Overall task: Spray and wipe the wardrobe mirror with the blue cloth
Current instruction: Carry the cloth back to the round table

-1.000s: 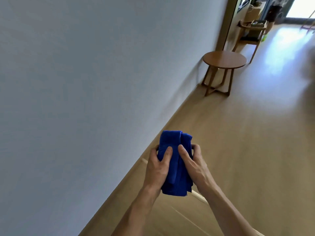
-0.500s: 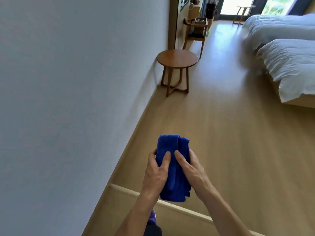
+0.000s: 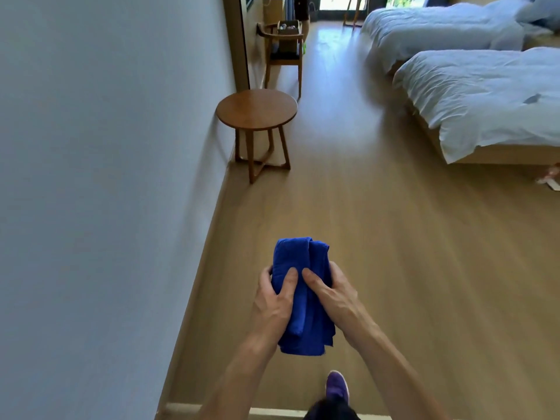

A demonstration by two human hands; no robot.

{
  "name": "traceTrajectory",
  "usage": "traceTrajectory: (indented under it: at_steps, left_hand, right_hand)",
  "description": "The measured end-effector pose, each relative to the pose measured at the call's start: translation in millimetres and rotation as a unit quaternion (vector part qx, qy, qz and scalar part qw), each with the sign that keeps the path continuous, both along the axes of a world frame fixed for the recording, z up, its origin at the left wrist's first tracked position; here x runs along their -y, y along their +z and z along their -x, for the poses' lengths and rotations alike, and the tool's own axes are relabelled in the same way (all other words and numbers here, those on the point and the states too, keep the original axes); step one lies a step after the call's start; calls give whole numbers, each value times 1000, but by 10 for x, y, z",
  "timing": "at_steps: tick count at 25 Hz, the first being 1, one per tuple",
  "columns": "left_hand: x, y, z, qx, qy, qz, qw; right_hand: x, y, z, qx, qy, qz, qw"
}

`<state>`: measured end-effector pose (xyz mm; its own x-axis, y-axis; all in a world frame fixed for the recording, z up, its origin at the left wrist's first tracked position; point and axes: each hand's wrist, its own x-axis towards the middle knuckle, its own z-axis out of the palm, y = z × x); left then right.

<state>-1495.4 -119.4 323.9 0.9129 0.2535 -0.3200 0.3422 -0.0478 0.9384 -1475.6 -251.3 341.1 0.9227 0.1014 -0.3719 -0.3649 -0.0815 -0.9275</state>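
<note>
both hands on folded blue cloth [image 3: 303, 295] | left hand [image 3: 274, 304] fingers curled round it | right hand [image 3: 331, 295] — thumb pinching | no readable writing

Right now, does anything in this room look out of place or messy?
Only small things: a dark mark on the near bed's white cover, and a pale object on the floor by its corner, too blurred to identify.

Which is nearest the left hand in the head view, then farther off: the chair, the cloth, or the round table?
1. cloth, gripped in the left hand.
2. round table, ahead by the wall.
3. chair, beyond the table.
</note>
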Motion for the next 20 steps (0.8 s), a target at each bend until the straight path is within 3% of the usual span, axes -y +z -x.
traceTrajectory:
  at_steps: [13, 20]
  left_hand:
    - [1221, 106, -2459, -10, 45, 12, 999]
    - [1438, 104, -3689, -10, 39, -1, 999]
  right_hand:
    - [1203, 2, -2615, -1, 42, 4, 999]
    - [1396, -37, -3854, 9, 52, 4, 999]
